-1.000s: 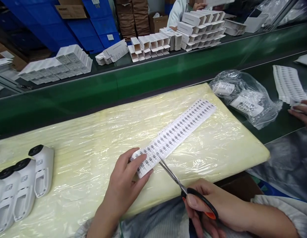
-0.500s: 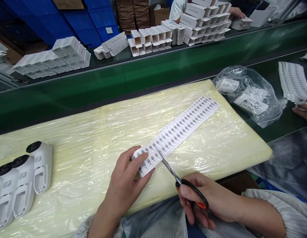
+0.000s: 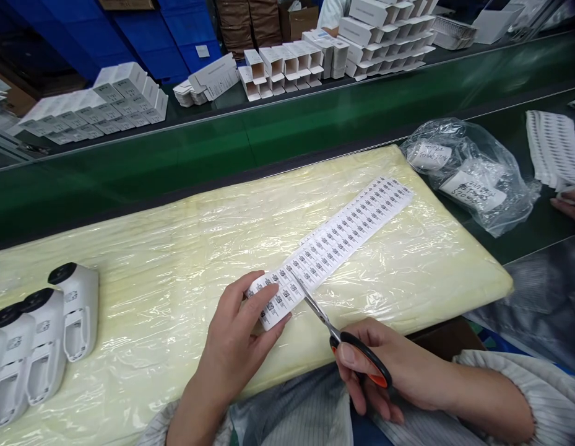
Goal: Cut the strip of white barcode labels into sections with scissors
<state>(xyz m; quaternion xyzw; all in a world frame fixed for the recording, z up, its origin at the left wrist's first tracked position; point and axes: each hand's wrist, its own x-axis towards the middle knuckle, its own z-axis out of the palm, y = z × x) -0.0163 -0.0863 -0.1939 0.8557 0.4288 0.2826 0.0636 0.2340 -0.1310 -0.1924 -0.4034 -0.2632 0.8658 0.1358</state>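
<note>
**Label strip cutting: blade alignment and hold**

Scissors (image 3: 336, 331) are working across a long label strip (image 3: 333, 241), which is lying diagonally on the film-wrapped foam pad (image 3: 152, 272) covering the bench. The right hand (image 3: 384, 371) is gripping the black-and-orange handles, and the blades are lying nearly closed across the strip near its close end. The left hand (image 3: 236, 347) is pinning that short end piece, thumb and fingers pressing the paper flat just beside the blades.

For a clean cut, judged from this position:

- The blades are running in what looks like a gap between label rows; holding them square to the strip's long edges is keeping print out of the cut.
- The pinning fingers are sitting close to the blades, so keeping them on the end piece, clear of the cutting line, is advisable.
- The far length is lying loose on slippery film; light tension from the left hand is likely preventing skew.
- Finishing the cut in one stroke is probably giving a cleaner edge than several short ones.

White devices (image 3: 46, 341) are lying at the pad's left end, and a clear bag (image 3: 473, 173) is sitting past its right end. Another person's hand (image 3: 570, 204) is showing at the far right edge.
</note>
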